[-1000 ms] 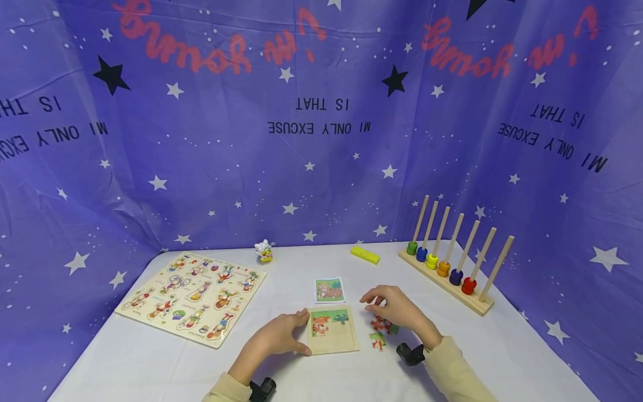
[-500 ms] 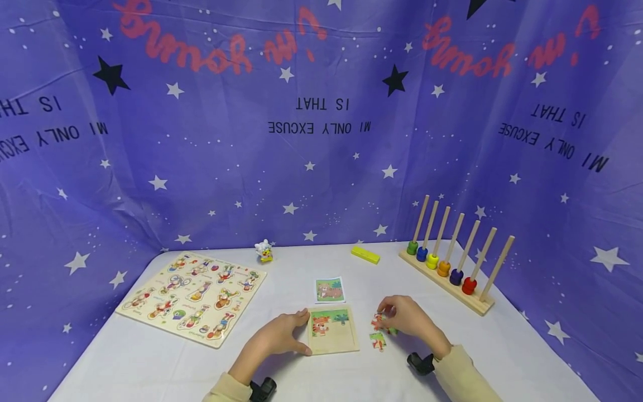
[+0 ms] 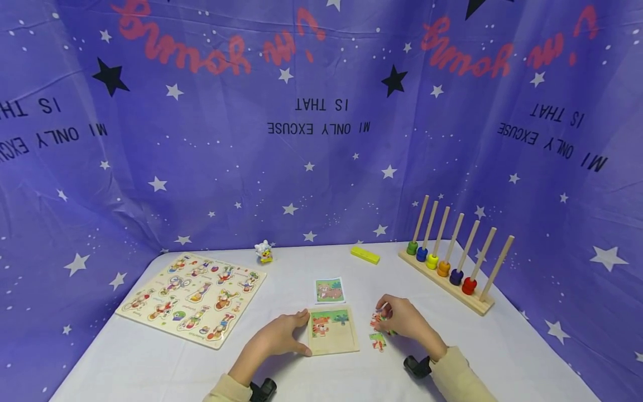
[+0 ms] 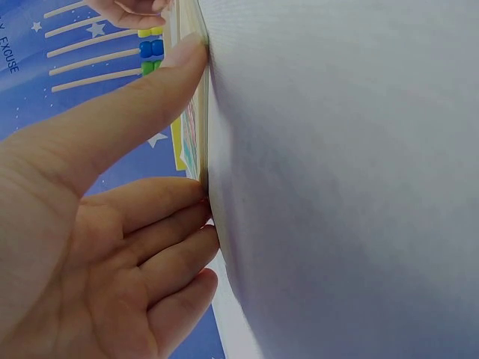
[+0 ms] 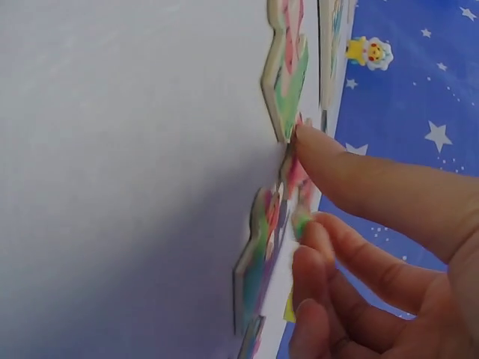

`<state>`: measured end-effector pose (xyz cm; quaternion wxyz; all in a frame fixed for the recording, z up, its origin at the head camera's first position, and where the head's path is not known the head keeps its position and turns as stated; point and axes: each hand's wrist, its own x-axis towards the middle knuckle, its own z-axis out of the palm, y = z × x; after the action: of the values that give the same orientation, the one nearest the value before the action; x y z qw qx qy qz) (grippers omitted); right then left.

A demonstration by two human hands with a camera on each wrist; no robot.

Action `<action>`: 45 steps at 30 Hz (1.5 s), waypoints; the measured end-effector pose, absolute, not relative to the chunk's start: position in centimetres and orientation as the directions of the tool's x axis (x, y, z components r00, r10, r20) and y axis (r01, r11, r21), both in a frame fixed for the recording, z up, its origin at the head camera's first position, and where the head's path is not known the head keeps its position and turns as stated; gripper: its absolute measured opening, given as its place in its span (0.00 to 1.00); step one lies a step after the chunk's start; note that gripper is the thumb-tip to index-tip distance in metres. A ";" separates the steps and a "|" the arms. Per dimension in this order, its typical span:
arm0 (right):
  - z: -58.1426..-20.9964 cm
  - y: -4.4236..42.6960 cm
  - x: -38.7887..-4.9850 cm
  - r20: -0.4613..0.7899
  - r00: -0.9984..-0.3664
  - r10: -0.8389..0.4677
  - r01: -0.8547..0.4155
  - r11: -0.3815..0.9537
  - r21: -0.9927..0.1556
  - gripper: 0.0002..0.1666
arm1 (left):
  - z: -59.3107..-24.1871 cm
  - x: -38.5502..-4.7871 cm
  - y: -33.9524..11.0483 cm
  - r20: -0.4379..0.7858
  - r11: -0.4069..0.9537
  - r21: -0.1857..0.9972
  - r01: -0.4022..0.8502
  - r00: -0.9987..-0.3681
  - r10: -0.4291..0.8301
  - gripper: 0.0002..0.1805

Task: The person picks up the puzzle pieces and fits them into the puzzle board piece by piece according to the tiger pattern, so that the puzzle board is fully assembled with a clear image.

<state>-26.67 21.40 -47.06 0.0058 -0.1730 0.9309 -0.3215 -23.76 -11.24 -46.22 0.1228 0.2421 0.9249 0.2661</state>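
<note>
The left hand (image 3: 282,334) rests against the left edge of a square wooden puzzle board (image 3: 341,341). In the left wrist view its thumb and extended fingers (image 4: 168,194) touch the board's side. Joined pieces (image 3: 320,325) showing an orange animal and greenery fill the board's upper left part. To the board's right, the right hand (image 3: 404,318) pinches a red-and-green puzzle piece (image 5: 299,179) between thumb and fingertips, low over a small group of pieces. Another puzzle piece (image 3: 378,342) lies just nearer. The right hand partly hides the other pieces.
Beyond the board lies a picture card (image 3: 329,290). A large peg puzzle (image 3: 193,296) is at left, with a small toy figure (image 3: 263,251) behind it. A yellow block (image 3: 365,255) and a wooden peg stand (image 3: 447,282) with coloured beads stand at back right.
The right hand has come down and slightly right onto the loose pieces, its fingertips closing on one. The left hand and the board have stayed put.
</note>
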 end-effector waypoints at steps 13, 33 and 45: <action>-47.4 21.4 -26.9 0.181 -0.913 -0.366 -0.398 0.700 -0.593 0.20 | -46.5 -23.9 -11.2 -0.094 0.743 0.543 0.391 -0.851 0.516 0.48; -46.2 19.7 -27.3 0.301 -0.836 -0.458 -0.536 0.569 -0.624 0.08 | -46.4 -23.9 -11.3 -0.102 0.738 0.554 0.384 -0.849 0.519 0.48; -45.7 17.1 -27.4 0.270 -0.811 -0.519 -0.546 0.505 -0.669 0.09 | -46.5 -23.9 -11.3 -0.093 0.739 0.548 0.391 -0.850 0.519 0.48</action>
<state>-27.41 17.09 -45.72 -0.0169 -0.3069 0.8673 -0.3916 -23.89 -11.30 -46.51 0.1204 0.2461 0.9247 0.2643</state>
